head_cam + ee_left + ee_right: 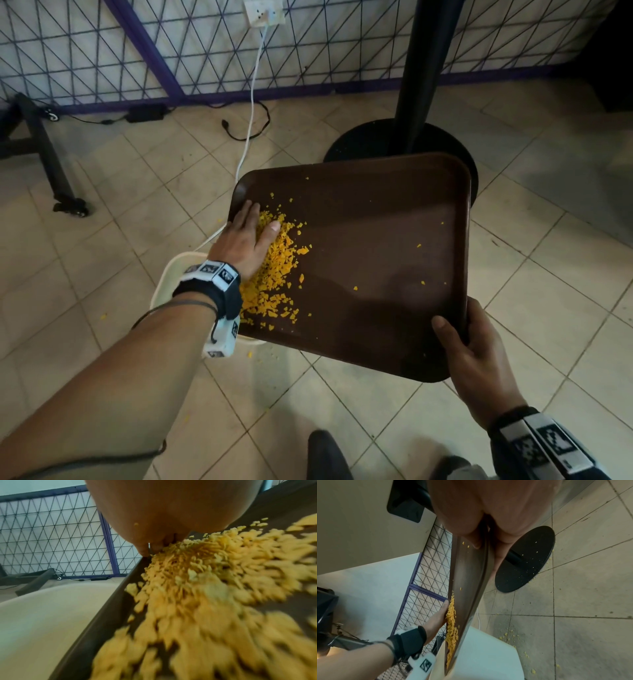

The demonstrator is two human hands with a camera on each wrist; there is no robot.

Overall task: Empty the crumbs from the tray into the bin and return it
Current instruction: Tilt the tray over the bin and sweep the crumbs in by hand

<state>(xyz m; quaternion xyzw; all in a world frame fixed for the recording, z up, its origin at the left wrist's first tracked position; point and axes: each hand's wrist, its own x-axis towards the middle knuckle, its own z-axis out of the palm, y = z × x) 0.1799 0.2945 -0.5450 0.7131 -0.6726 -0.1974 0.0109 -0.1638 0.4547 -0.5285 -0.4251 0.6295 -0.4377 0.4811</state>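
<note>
tray [376, 246]: dark brown, rounded corners, raised rim; centre of the head view, held in the air and tilted so its left edge is lowest.
crumbs [274, 274]: yellow flakes heaped along the tray's left edge; a few strays on the right half.
bin [178, 270]: cream, open-topped; lower left of centre, directly under the tray's low left edge. the left wrist view shows the rim of the tray overhanging the bin's opening.
key relation: crumbs lie at the left, low end of the tray, just above the bin; the tray's long axis runs from upper left to lower right in the head view, down toward the bin. the left hand is nearer the crumbs; the right hand is at the far, high end.
left hand [245, 236]: flat, fingers straight and together, palm pressed on the crumb heap; grips nothing.
right hand [469, 346]: clamps the tray's lower right corner, thumb on top, fingers curled beneath the rim.
step judged: sweeping the heap over the left edge into the bin; most crumbs not yet off the tray.
risk judged: flakes missing the bin; some already lie on the floor [548, 274] beside it.
surround: black table base [359, 144] behind the tray; white cable [251, 113] at upper centre.
</note>
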